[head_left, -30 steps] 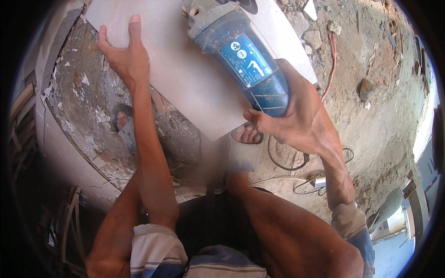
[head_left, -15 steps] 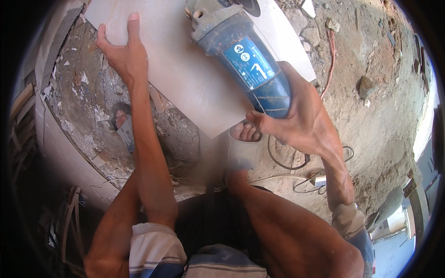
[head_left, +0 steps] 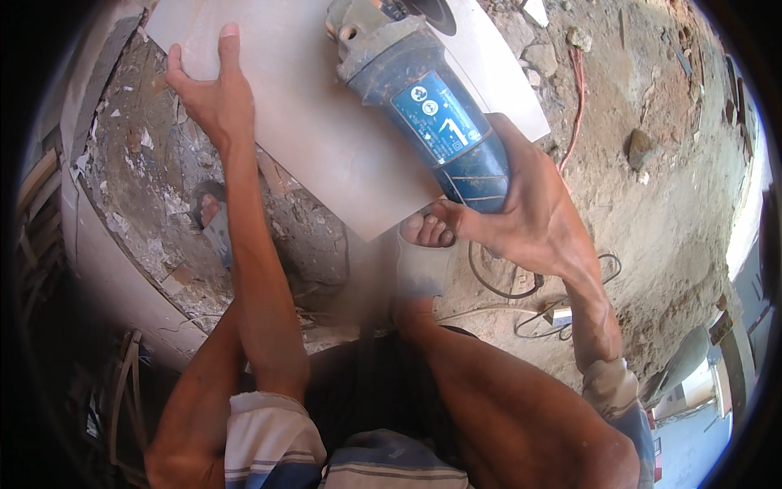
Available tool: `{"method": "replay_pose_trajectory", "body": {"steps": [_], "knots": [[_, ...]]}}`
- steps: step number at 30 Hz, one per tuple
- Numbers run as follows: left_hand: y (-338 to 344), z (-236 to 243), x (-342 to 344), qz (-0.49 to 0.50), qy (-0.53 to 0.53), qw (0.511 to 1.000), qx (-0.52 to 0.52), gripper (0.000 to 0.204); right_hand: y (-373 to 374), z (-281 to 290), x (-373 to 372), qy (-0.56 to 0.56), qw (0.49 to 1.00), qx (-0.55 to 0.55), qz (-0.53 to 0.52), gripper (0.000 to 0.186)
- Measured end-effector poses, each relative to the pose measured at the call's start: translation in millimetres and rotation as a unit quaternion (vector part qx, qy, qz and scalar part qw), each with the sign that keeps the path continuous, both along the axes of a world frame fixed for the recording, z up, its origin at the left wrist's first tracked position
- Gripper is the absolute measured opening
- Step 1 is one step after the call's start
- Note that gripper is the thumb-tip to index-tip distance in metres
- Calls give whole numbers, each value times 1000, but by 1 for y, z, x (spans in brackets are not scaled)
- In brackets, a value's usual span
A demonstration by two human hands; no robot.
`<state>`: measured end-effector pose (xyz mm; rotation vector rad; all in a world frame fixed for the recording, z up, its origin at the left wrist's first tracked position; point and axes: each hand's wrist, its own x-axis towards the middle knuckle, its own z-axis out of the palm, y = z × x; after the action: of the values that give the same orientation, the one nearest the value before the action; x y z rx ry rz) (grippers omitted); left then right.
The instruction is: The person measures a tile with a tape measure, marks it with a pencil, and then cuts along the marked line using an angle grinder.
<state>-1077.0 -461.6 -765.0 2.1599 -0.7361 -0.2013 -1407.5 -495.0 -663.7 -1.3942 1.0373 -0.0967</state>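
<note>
A blue angle grinder (head_left: 444, 122) with a grey gear head lies slantwise over a large pale tile (head_left: 318, 147). My right hand (head_left: 533, 208) is wrapped around its rear end. Part of the dark disc (head_left: 437, 15) shows past the gear head, at the top of the view, over the tile; where it meets the tile is hidden. My left hand (head_left: 216, 98) is at the tile's left edge, thumb stretched over the top face and another finger bent at the edge. The rest of its fingers are hidden.
My foot (head_left: 428, 232) is close to the tile's near corner, the other foot (head_left: 213, 210) left of it. A dark cable (head_left: 497, 289) loops on the dirt floor by a small socket block (head_left: 559, 316). Rubble, a stone (head_left: 643, 151) and a reddish wire (head_left: 580, 106) lie at right.
The tile, grinder and both hands have shifted very slightly left in the view. Both grips look the same.
</note>
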Motion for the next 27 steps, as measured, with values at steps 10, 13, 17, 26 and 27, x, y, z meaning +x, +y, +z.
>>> {"method": "replay_pose_trajectory", "body": {"steps": [10, 13, 17, 26, 27], "knots": [[0, 2, 0, 4, 12, 1000, 0, 108, -3, 9, -7, 35, 998, 35, 35, 74], [0, 2, -2, -4, 14, 1000, -6, 109, -1, 8, -9, 37, 998, 27, 38, 74], [0, 2, -2, -6, 17, 1000, -4, 109, 5, 4, -11, 21, 1000, -4, 21, 70], [2, 1, 2, 0, 9, 1000, 10, 109, 3, 10, -15, 48, 997, 36, 39, 72], [2, 0, 4, 0, 4, 1000, 11, 109, 4, 10, -16, 51, 997, 33, 40, 72]]}}
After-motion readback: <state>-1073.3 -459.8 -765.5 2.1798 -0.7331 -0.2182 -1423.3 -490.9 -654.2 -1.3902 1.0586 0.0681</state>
